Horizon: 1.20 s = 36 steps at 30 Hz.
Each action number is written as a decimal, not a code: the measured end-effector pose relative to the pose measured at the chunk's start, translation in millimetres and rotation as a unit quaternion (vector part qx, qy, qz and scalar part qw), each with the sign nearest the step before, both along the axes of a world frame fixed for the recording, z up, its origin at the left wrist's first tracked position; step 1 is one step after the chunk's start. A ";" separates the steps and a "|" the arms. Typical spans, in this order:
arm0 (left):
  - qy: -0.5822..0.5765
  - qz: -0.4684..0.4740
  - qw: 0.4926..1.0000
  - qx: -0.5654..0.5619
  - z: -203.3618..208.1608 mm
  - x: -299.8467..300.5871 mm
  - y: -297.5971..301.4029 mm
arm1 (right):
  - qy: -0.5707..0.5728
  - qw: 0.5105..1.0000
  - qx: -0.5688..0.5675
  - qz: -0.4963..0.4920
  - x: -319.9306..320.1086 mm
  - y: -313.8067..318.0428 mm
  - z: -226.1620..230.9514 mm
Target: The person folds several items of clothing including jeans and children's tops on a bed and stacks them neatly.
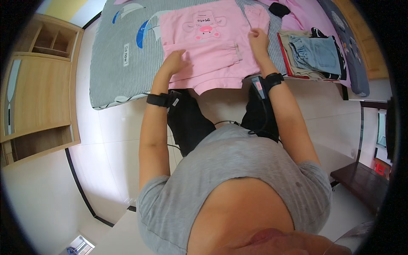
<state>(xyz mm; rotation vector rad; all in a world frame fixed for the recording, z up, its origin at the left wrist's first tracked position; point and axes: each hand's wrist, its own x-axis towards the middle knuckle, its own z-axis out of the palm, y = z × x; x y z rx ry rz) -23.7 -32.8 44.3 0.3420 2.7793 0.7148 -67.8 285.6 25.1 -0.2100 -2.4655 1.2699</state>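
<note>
A pink sweatshirt with a cartoon pig print lies spread on the bed, its hem hanging at the near edge. One sleeve is folded across its body, the cuff toward the right. My left hand rests on the folded sleeve near the left side, fingers stretched out. At the right side, my right hand is pinched on the sweatshirt's other sleeve, whose far part lies beyond the hand. Black straps with small devices circle both wrists.
The bed has a grey striped sheet. To the right sits a stack of folded clothes, light blue denim shorts on top. A black item lies farther back. A wooden cabinet stands left, a dark bench right.
</note>
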 end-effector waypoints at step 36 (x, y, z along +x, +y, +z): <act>-0.072 -0.058 0.993 -0.068 -13.4 4.5 146.1 | 0.255 0.962 -0.097 -0.011 -45.6 75.2 32.8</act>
